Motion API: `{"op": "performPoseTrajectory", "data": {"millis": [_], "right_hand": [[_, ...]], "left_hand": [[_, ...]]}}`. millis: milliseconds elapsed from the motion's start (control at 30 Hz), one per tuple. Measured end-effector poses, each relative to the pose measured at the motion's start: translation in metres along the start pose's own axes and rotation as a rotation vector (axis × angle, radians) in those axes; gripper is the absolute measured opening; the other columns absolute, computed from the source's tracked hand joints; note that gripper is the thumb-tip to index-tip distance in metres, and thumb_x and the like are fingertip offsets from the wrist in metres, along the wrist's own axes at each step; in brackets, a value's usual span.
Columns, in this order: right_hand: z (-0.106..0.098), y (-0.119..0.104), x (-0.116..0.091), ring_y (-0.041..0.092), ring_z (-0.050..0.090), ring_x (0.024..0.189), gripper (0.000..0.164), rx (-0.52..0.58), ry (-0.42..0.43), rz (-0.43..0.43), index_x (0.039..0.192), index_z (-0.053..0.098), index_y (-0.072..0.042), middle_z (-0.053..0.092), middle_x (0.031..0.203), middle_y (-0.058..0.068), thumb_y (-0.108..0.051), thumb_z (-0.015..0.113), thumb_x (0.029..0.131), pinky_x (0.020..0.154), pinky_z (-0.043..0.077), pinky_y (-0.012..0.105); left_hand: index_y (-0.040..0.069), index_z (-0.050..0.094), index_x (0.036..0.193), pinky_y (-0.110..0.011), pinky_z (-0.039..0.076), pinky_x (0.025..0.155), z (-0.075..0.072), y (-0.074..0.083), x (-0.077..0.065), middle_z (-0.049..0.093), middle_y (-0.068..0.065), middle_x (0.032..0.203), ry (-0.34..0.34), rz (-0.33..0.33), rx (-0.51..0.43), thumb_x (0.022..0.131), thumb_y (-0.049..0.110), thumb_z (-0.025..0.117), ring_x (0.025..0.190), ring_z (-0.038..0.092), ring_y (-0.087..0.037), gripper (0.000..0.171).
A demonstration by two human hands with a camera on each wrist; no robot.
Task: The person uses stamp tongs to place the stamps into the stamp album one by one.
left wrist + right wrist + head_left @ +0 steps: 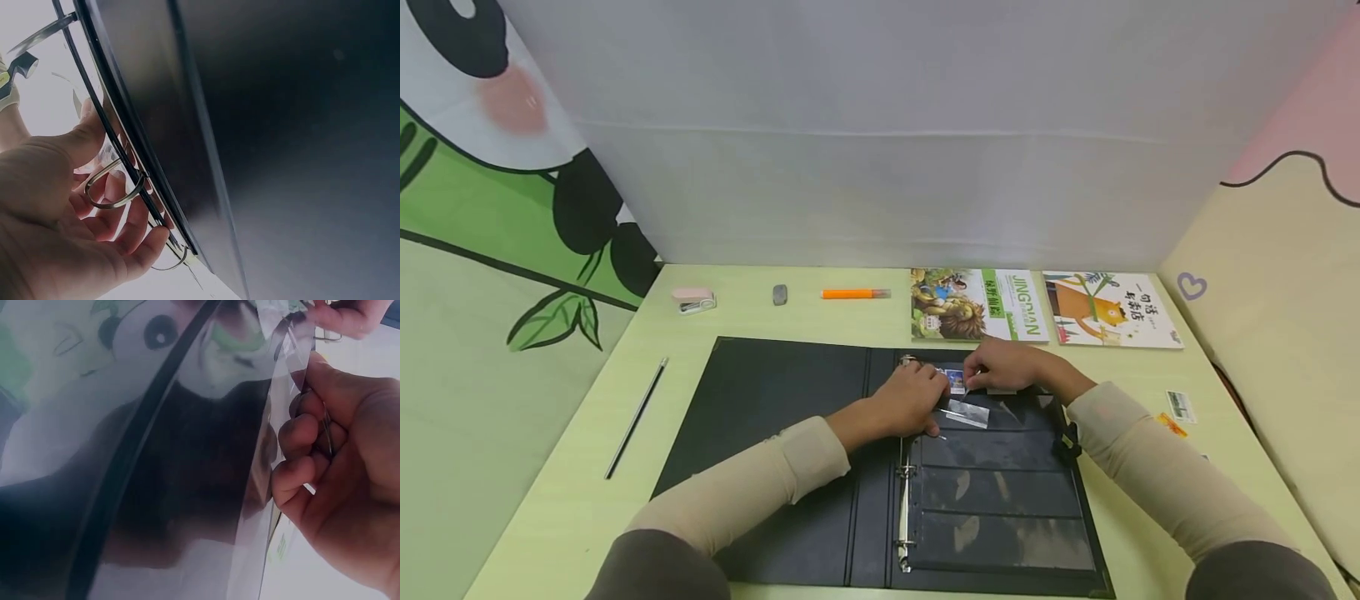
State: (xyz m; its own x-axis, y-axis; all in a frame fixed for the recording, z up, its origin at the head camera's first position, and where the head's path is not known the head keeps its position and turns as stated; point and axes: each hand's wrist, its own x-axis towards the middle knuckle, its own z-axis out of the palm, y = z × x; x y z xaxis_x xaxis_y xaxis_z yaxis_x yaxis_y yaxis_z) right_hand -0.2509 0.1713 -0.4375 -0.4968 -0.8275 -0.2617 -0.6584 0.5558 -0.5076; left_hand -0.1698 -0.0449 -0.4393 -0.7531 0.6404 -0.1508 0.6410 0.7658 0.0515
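A black ring binder (790, 433) lies spread on the table, with a clear-pocketed black page (1000, 487) on its right side. At the top of that page my right hand (1000, 365) pinches a thin metal tool that looks like tweezers (328, 428). Beside its fingertips is a small blue stamp (955, 381). My left hand (912, 400) is by the rings, thumb and fingers bent around a small clear plastic sleeve (967, 414), whose held edge is mostly hidden. A metal ring (112, 194) stands close to the left fingers.
Behind the binder lie a pink stapler (694, 299), a grey eraser (780, 294), an orange pen (855, 293) and two books, one green-and-white (977, 305), one with a bear (1112, 310). A pencil (636, 418) lies left; small labels (1180, 407) lie right.
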Motion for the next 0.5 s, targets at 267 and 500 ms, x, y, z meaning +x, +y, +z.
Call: {"op": "performPoseTrajectory", "data": {"millis": [267, 500], "right_hand": [[0.002, -0.012, 0.009, 0.002, 0.052, 0.065, 0.013, -0.059, -0.025, 0.015, 0.086, 0.07, -0.024, 0.063, 0.077, -0.014, -0.026, 0.06, 0.094, 0.065, 0.042, 0.025], [-0.001, -0.014, 0.01, 0.002, 0.052, 0.065, 0.013, -0.052, -0.039, 0.028, 0.087, 0.07, -0.023, 0.063, 0.078, -0.013, -0.025, 0.059, 0.095, 0.064, 0.042, 0.024]], "left_hand": [[0.021, 0.056, 0.115, -0.039, 0.044, 0.093, 0.0, 0.001, -0.001, 0.058, -0.001, 0.111, 0.006, -0.005, -0.004, 0.075, 0.05, 0.076, 0.103, 0.053, -0.021, 0.053], [0.02, 0.056, 0.115, -0.039, 0.044, 0.092, 0.001, 0.0, -0.001, 0.058, -0.001, 0.11, 0.004, -0.016, -0.021, 0.075, 0.049, 0.077, 0.102, 0.052, -0.021, 0.054]]}}
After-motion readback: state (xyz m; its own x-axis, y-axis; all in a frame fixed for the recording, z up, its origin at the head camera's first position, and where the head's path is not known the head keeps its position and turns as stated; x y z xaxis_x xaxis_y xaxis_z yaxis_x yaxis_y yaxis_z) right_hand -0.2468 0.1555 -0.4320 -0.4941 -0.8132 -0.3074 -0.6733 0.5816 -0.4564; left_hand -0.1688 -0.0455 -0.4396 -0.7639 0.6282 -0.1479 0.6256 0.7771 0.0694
